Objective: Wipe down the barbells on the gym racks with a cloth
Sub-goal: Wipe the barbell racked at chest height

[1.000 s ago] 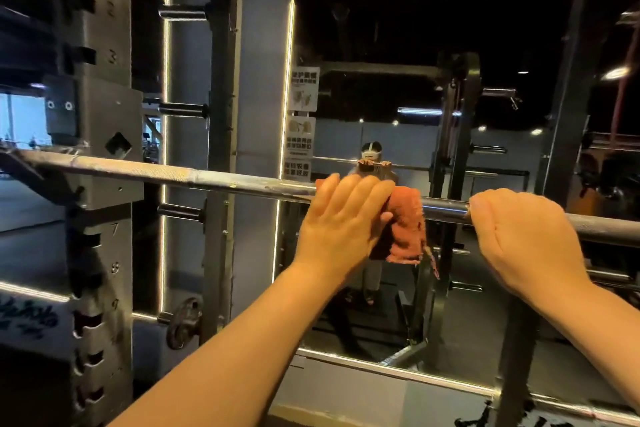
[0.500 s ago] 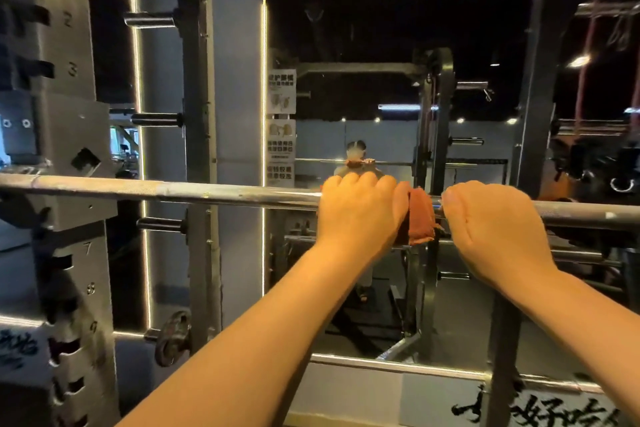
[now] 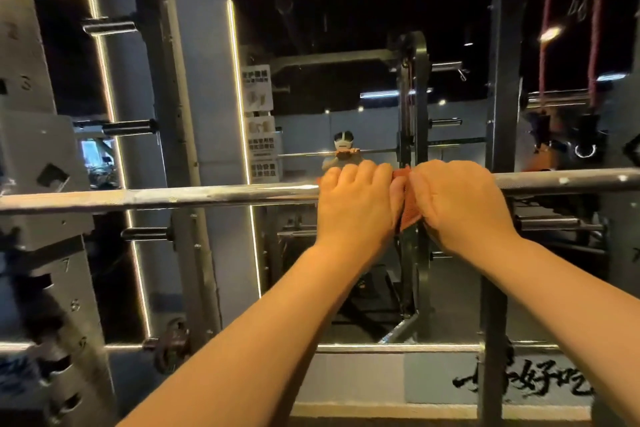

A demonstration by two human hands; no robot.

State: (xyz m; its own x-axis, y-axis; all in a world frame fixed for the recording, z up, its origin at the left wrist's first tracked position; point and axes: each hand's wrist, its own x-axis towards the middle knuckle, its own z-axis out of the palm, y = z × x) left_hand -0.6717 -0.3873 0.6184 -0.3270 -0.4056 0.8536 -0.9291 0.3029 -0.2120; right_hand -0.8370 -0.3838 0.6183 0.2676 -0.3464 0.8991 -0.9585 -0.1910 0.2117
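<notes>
A steel barbell [image 3: 194, 196] lies level across the rack at chest height. My left hand [image 3: 356, 201] is curled over the bar, wrapping an orange-red cloth [image 3: 405, 211] around it. My right hand [image 3: 457, 204] grips the bar right beside it, touching the cloth's right edge. Only a narrow strip of cloth shows between the two hands, with a corner hanging below the bar.
The rack's grey upright [image 3: 38, 184] with numbered holes stands at the left and carries the bar. Another upright [image 3: 502, 114] rises behind the bar at the right. Pegs [image 3: 130, 126] stick out from a post. A lit-framed mirror [image 3: 346, 80] faces me.
My left hand slid the cloth to the right along the bar until it met my right hand. More cloth is now covered by the hands.
</notes>
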